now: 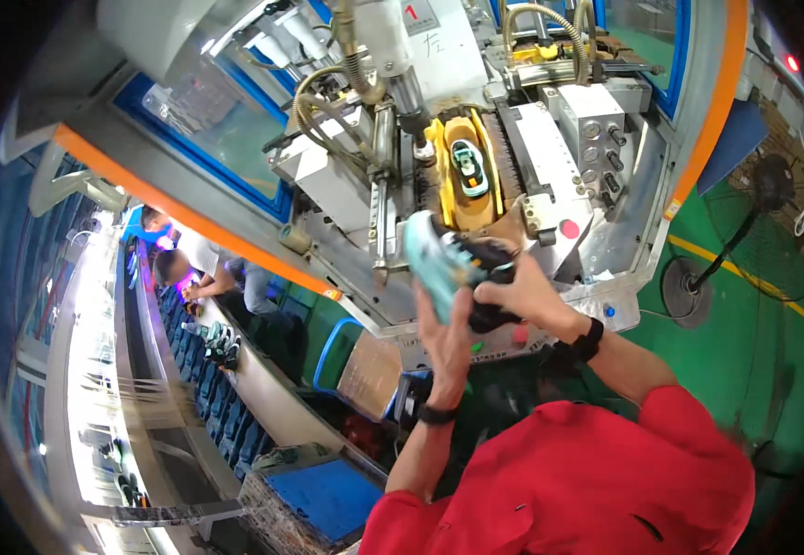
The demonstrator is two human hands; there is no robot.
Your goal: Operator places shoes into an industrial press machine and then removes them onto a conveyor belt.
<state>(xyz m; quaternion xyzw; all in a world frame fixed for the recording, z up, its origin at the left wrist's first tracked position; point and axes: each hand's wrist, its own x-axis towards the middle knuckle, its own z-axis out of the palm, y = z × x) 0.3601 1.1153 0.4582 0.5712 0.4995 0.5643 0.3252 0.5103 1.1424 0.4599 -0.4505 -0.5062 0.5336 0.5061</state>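
Note:
Both of my hands hold a pale teal and black sneaker (428, 254) in front of the machine's opening; it is partly blurred. My left hand (448, 338) is closed on its teal side from below. On the black side, my right hand (529, 301) grips it with the thumb on top. Just beyond the sneaker, a second teal and black shoe (468, 169) lies in a yellow-sided mold (453, 205) inside the machine.
A pressing machine (332, 192) with cylinders and hoses surrounds the mold, framed by orange edges. Valve knobs (613, 159) sit to the right. A fan (688, 282) stands on the green floor. At left, people (208, 264) work beside a conveyor (263, 393) with shoes; a stool (371, 370) is nearer.

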